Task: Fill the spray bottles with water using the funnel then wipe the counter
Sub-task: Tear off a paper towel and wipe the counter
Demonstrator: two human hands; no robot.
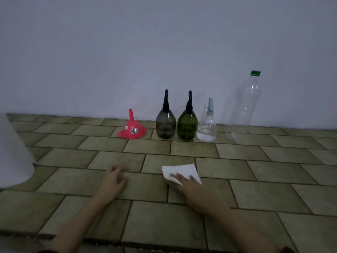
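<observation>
Three spray bottles stand in a row against the back wall: a smoky grey one (165, 123), a green one (187, 125) and a small clear one (206, 126), all with their spray heads on. A red funnel (131, 129) sits upside down to their left, spout up. A tall clear plastic bottle (243, 106) with a green cap stands to their right. My right hand (184, 183) presses flat on a white cloth (179, 171) on the tiled counter (255, 170). My left hand (114, 179) rests on the counter, fingers loosely curled, holding nothing.
A large white object (12, 152) stands at the left edge of the counter. The counter's front edge (109, 241) runs along the bottom of the view. A plain wall (164, 52) closes off the back.
</observation>
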